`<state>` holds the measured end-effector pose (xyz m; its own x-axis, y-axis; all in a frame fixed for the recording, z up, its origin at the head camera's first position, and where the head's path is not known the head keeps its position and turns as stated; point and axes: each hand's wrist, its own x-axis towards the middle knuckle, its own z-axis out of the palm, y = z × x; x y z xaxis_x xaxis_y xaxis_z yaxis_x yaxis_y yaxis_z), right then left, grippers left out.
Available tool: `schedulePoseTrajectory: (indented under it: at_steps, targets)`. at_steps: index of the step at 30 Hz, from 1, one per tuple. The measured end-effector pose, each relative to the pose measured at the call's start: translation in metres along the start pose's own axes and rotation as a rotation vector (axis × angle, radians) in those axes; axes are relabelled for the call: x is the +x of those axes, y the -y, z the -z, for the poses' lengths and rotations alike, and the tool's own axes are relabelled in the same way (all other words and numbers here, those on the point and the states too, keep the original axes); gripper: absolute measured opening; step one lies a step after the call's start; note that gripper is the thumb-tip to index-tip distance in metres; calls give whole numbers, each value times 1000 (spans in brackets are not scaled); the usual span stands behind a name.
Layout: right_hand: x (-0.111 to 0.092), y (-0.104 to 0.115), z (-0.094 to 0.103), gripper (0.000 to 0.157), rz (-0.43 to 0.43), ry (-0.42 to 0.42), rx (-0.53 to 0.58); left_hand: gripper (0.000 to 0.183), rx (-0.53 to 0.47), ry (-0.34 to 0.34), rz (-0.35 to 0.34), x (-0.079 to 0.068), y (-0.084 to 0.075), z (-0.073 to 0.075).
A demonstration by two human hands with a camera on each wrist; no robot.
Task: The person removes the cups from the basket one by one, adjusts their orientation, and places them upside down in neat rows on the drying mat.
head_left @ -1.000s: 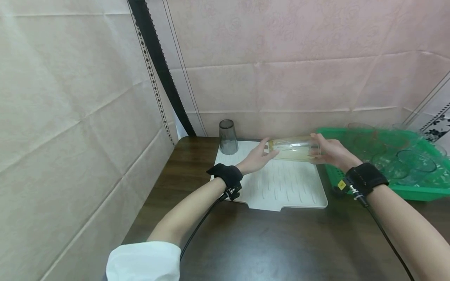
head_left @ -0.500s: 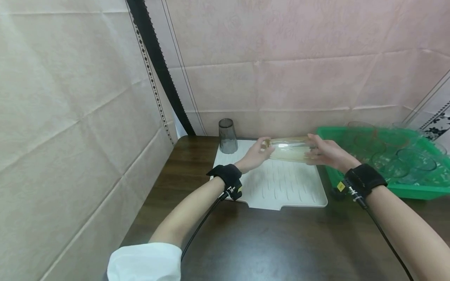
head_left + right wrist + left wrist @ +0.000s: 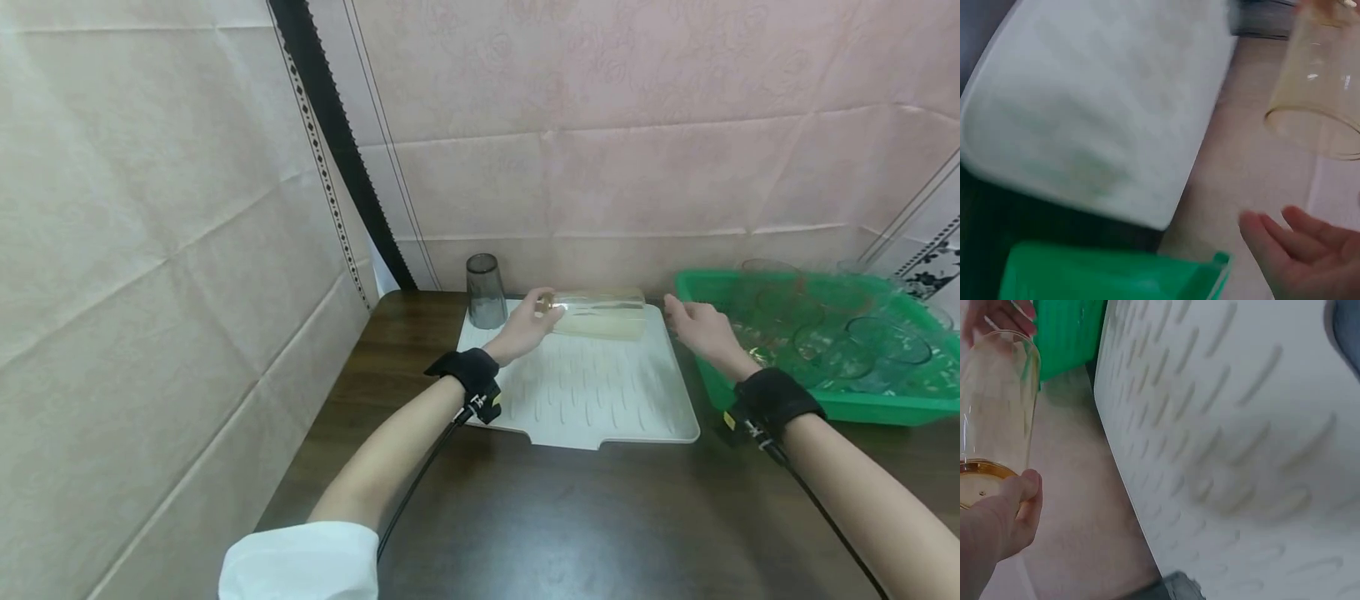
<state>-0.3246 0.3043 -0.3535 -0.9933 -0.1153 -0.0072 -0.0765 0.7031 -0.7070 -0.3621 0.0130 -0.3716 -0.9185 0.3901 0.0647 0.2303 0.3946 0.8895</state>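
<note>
A pale amber drinking glass is held sideways over the white ridged draining mat, its mouth pointing right. My left hand grips it at the thick base; the left wrist view shows thumb and fingers closed around the base of the glass. Off the mouth end, my right hand holds nothing. In the right wrist view a gap separates the loosely bent fingers from the rim. At the mat's back left corner a smoky grey glass stands upside down.
A green plastic basket with several clear glasses is on the right, beside the mat. Cloth-covered walls rise behind and to the left of the dark wooden table. A cable runs from each wrist strap.
My right hand has let go of the glass's mouth end and drawn slightly right. My left hand has taken the base and moved left with the glass.
</note>
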Motion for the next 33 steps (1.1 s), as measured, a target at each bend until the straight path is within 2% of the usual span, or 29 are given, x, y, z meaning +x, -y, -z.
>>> schedulePoseTrajectory:
  at_steps: [3, 8, 15, 22, 33]
  targets:
    - [-5, -5, -4, 58, 66, -157, -225, 55, 7, -33, 5, 2, 4, 9]
    - [-18, -13, -14, 47, 138, -220, -373, 53, 22, -91, 8, 5, 7, 24]
    - [-35, -25, -31, 45, 190, -277, -475, 53, 60, -118, 12, 5, 10, 39]
    - [-42, -32, -37, 46, 231, -293, -545, 52, 148, -167, 12, 13, 6, 55]
    - [-48, -41, -45, 54, 252, -277, -639, 57, 382, -136, -37, 37, -10, 74]
